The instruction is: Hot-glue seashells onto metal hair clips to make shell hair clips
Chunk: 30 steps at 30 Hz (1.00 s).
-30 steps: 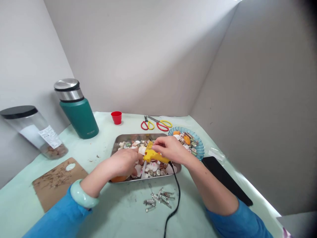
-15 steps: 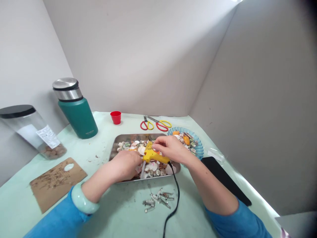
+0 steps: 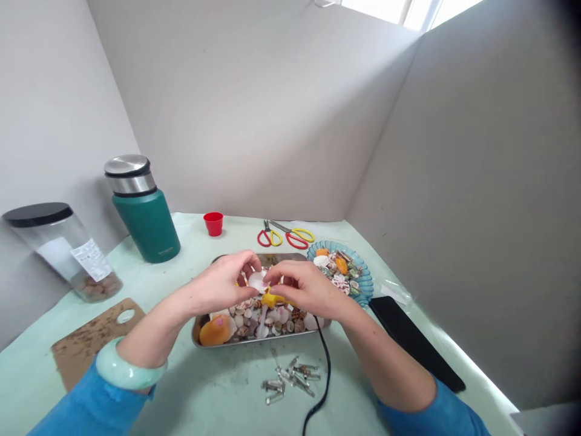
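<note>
Over the metal tray [image 3: 249,343], a pale white-and-pink seashell [image 3: 258,282] is held between my two hands. My left hand [image 3: 229,280] has its curled fingers and thumb at the shell's left side. My right hand [image 3: 306,287] pinches its right edge with the fingertips. Just below lies a yellow glue gun [image 3: 271,299] on the shells in the tray, a whitish glue stick [image 3: 263,318] jutting from it. Part of the gun is hidden behind my right hand. An orange shell [image 3: 215,330] rests in the tray's front left corner.
Metal clips [image 3: 295,376] lie before the tray, beside the black cord [image 3: 325,375]. A blue plate [image 3: 363,284] of shells and a black slab [image 3: 415,342] are at right. Scissors [image 3: 297,239], a red cup [image 3: 213,224], a green bottle [image 3: 147,224], a jar [image 3: 68,254] and cardboard [image 3: 91,339] stand around.
My left hand has risen from the tray, uncovering the orange shell. My right hand has moved slightly left and down, and both hands now meet at the pale shell. The view has tilted up slightly.
</note>
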Each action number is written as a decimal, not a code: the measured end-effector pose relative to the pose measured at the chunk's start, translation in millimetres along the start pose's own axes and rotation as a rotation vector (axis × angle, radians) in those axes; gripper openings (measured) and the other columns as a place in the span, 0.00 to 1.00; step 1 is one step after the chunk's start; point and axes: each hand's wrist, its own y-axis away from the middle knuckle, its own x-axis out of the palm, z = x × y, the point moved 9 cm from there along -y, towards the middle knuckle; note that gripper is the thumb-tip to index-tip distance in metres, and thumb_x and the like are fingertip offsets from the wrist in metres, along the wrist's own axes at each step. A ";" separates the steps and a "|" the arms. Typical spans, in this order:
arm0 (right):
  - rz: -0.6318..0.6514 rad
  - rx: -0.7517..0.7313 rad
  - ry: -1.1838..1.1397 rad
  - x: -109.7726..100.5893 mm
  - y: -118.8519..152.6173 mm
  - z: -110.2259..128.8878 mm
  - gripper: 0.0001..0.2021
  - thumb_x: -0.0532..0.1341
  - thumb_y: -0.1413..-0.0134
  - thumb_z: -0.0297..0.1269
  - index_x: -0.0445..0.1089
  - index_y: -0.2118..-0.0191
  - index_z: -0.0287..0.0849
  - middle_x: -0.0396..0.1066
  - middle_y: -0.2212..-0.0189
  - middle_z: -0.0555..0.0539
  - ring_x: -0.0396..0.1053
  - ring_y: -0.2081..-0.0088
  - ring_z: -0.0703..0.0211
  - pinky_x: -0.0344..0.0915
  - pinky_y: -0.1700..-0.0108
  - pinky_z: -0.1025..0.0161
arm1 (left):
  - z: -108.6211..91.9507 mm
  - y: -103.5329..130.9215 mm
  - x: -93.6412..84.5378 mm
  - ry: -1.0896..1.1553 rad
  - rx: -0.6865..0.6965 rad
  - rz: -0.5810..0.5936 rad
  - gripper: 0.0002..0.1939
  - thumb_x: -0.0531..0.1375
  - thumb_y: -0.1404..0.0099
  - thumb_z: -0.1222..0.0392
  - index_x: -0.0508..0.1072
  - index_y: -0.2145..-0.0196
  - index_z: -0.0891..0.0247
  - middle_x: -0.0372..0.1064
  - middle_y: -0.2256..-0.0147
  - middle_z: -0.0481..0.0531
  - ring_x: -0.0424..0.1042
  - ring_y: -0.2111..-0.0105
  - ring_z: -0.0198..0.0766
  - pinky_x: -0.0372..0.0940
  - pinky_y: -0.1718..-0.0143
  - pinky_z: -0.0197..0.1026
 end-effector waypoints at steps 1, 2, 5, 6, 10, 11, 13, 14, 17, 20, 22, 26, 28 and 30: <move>0.000 -0.026 0.010 -0.5 0.1 2.8 0.07 0.59 0.46 0.32 0.71 0.60 0.44 0.71 0.67 0.51 0.65 0.71 0.67 0.60 0.66 0.69 | 1.3 -0.1 -1.0 0.046 -0.011 -0.010 0.13 0.58 0.46 0.60 0.64 0.62 0.60 0.68 0.64 0.50 0.69 0.69 0.37 0.63 0.69 0.39; -0.009 -0.050 0.020 -1.7 0.1 5.1 0.07 0.59 0.46 0.31 0.71 0.60 0.44 0.71 0.66 0.50 0.66 0.70 0.66 0.61 0.65 0.69 | 2.1 0.0 -1.2 0.095 -0.018 -0.010 0.13 0.58 0.46 0.59 0.63 0.62 0.60 0.69 0.64 0.50 0.69 0.68 0.37 0.64 0.69 0.39; -0.070 -0.096 0.057 -6.9 -0.2 8.8 0.07 0.58 0.44 0.31 0.71 0.61 0.44 0.71 0.66 0.49 0.67 0.66 0.64 0.61 0.61 0.67 | 1.2 1.1 2.5 0.242 -0.026 0.043 0.12 0.58 0.44 0.57 0.64 0.61 0.60 0.70 0.64 0.51 0.70 0.66 0.38 0.64 0.68 0.39; -0.094 -0.089 0.068 -8.5 -0.4 8.0 0.06 0.57 0.44 0.31 0.72 0.62 0.43 0.71 0.67 0.49 0.66 0.66 0.64 0.60 0.62 0.67 | 0.2 1.5 4.4 0.273 -0.027 0.069 0.12 0.57 0.42 0.56 0.65 0.61 0.61 0.70 0.64 0.51 0.70 0.66 0.39 0.64 0.68 0.39; -0.164 0.043 0.040 -11.9 -0.9 -4.6 0.07 0.58 0.44 0.37 0.71 0.67 0.41 0.68 0.76 0.53 0.61 0.75 0.67 0.56 0.71 0.70 | -4.2 1.8 7.4 0.290 -0.027 0.105 0.13 0.55 0.40 0.51 0.68 0.61 0.61 0.71 0.66 0.51 0.68 0.69 0.37 0.63 0.70 0.38; -0.174 0.078 0.016 -11.9 -0.6 -8.0 0.07 0.59 0.45 0.38 0.71 0.68 0.41 0.66 0.78 0.53 0.59 0.77 0.68 0.55 0.73 0.70 | -5.5 1.5 7.3 0.293 -0.023 0.097 0.13 0.56 0.41 0.51 0.69 0.62 0.62 0.71 0.66 0.50 0.68 0.69 0.37 0.63 0.70 0.38; -0.186 0.131 -0.032 -11.6 0.1 -13.3 0.09 0.59 0.45 0.40 0.70 0.70 0.40 0.64 0.80 0.55 0.58 0.78 0.69 0.54 0.74 0.70 | -7.3 0.5 6.7 0.314 -0.026 0.074 0.12 0.57 0.42 0.52 0.69 0.64 0.62 0.70 0.69 0.49 0.67 0.70 0.36 0.62 0.71 0.37; -0.189 0.147 -0.050 -11.4 0.5 -15.0 0.09 0.59 0.46 0.41 0.69 0.71 0.40 0.64 0.80 0.55 0.58 0.78 0.69 0.53 0.75 0.71 | -7.3 -0.1 6.7 0.332 -0.034 0.061 0.12 0.58 0.42 0.51 0.69 0.65 0.63 0.69 0.70 0.49 0.67 0.71 0.36 0.62 0.71 0.37; -0.185 0.167 -0.083 -10.3 1.0 -17.4 0.08 0.59 0.46 0.40 0.69 0.71 0.40 0.64 0.81 0.55 0.59 0.78 0.69 0.54 0.75 0.71 | -5.0 -1.9 8.5 0.406 -0.068 0.040 0.14 0.57 0.42 0.48 0.70 0.67 0.63 0.68 0.73 0.48 0.67 0.73 0.35 0.62 0.72 0.36; -0.150 0.169 -0.086 -6.6 0.8 -17.8 0.07 0.58 0.45 0.38 0.70 0.70 0.41 0.66 0.80 0.55 0.60 0.78 0.69 0.54 0.74 0.70 | -1.3 -3.7 11.0 0.458 -0.088 0.039 0.14 0.57 0.42 0.48 0.70 0.68 0.64 0.69 0.73 0.48 0.69 0.72 0.36 0.63 0.71 0.37; -0.124 0.176 -0.060 -2.9 0.8 -18.6 0.08 0.58 0.45 0.37 0.70 0.70 0.41 0.67 0.80 0.54 0.60 0.78 0.68 0.54 0.74 0.70 | 2.0 -4.3 12.2 0.444 -0.108 0.043 0.14 0.58 0.43 0.49 0.70 0.69 0.64 0.70 0.74 0.49 0.69 0.72 0.36 0.63 0.71 0.37; -0.084 0.172 0.039 6.3 -0.1 -18.1 0.08 0.59 0.45 0.38 0.71 0.71 0.41 0.67 0.80 0.54 0.61 0.77 0.68 0.53 0.73 0.70 | 7.5 -2.6 20.1 0.374 -0.150 0.130 0.15 0.58 0.44 0.47 0.69 0.70 0.63 0.68 0.75 0.47 0.69 0.76 0.35 0.62 0.76 0.35; -0.064 0.158 0.086 11.3 -0.9 -15.8 0.09 0.59 0.45 0.38 0.71 0.72 0.41 0.67 0.80 0.54 0.60 0.77 0.67 0.52 0.73 0.70 | 9.0 -1.7 23.7 0.353 -0.149 0.174 0.15 0.58 0.44 0.46 0.68 0.70 0.63 0.67 0.76 0.46 0.68 0.78 0.34 0.62 0.78 0.35; -0.044 0.150 0.114 15.4 -1.6 -13.7 0.09 0.59 0.45 0.38 0.71 0.73 0.41 0.66 0.81 0.54 0.60 0.77 0.67 0.51 0.73 0.70 | 11.2 -1.5 26.1 0.348 -0.149 0.202 0.16 0.59 0.45 0.46 0.68 0.71 0.62 0.66 0.77 0.45 0.67 0.79 0.34 0.62 0.78 0.35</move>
